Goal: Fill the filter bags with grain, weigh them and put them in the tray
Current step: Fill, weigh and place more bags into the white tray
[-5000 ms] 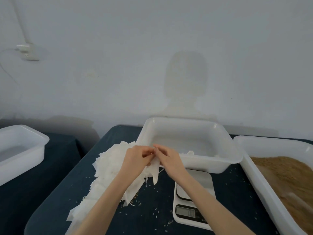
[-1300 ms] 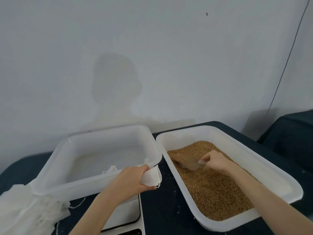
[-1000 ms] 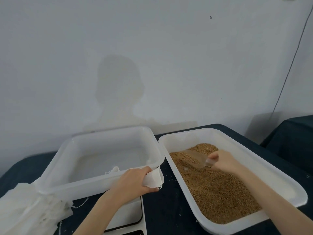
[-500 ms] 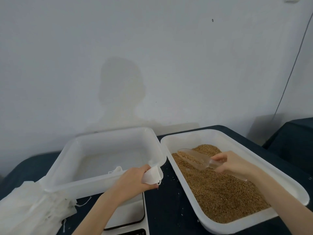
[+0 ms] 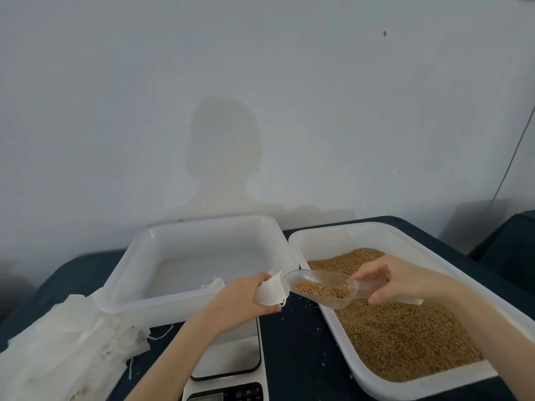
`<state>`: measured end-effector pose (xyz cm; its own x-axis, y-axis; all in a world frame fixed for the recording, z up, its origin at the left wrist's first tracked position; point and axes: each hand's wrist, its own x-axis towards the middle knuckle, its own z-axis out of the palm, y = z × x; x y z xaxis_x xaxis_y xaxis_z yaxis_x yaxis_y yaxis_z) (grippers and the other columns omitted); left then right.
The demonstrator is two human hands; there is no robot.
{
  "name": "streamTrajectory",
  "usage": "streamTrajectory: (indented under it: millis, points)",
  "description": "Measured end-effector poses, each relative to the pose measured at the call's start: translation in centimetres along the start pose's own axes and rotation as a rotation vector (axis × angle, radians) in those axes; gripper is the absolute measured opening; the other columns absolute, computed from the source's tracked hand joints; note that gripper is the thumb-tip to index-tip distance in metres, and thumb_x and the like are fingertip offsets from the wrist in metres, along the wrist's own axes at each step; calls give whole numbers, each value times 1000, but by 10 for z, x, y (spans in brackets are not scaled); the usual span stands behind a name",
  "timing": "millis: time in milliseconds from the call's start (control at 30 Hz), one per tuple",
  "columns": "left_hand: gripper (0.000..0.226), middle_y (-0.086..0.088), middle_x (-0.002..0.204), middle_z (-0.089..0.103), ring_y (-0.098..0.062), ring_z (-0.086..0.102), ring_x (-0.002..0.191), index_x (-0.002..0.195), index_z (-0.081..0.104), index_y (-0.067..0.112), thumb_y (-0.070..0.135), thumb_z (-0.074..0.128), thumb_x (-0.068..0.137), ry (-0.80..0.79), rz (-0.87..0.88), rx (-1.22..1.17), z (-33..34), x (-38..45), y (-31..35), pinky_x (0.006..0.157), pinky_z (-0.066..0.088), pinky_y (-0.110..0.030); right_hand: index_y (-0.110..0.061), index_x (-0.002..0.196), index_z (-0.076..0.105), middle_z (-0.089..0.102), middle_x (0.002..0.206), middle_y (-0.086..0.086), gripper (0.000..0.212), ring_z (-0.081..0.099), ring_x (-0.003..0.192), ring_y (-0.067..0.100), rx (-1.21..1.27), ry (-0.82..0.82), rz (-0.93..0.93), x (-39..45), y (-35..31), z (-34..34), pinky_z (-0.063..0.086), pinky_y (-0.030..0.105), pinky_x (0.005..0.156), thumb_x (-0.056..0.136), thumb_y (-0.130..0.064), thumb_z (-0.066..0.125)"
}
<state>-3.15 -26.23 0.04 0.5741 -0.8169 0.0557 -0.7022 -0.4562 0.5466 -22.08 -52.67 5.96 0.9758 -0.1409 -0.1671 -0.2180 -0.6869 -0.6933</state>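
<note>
Above the table (image 5: 292,342), scoop (image 5: 315,287) meets filter bag (image 5: 270,292)

White filter bag (image 5: 270,292) beside grain-laden scoop (image 5: 320,287)

A single head-worn wide-angle camera looks forward and slightly down from close above the dark blue cloth-covered table (image 5: 292,351), facing a plain pale wall (image 5: 260,96) that fills the upper half; both forearms enter from the bottom edge.
</note>
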Motion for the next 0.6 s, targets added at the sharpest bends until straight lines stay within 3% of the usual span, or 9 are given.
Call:
streamTrajectory:
  millis: [133, 400, 600]
  points:
    - [49, 15, 104, 61, -7, 56, 96, 118, 49, 40, 54, 69, 76, -2, 24, 28, -1, -4, -2, 79, 44, -24, -40, 105, 71, 68, 106, -22, 41, 63, 93, -4, -37, -28, -14, 5, -4, 4, 48, 24, 88, 75, -13, 76]
    - [56, 16, 117, 59, -8, 54, 104, 123, 47, 39, 59, 68, 75, -6, 75, 103, -4, -7, -3, 90, 45, -26, -48, 101, 70, 66, 104, -25, 39, 61, 95, -3, -102, -99, -12, 21, -12, 11, 47, 30, 91, 68, -27, 76]
    - [59, 12, 115, 60, -9, 53, 103, 127, 46, 33, 50, 70, 77, 2, 78, 130, -10, -13, -4, 88, 44, -27, -48, 99, 71, 65, 97, -31, 40, 60, 91, -11, -104, -117, -15, 39, -28, 22, 48, 22, 81, 67, -25, 75]
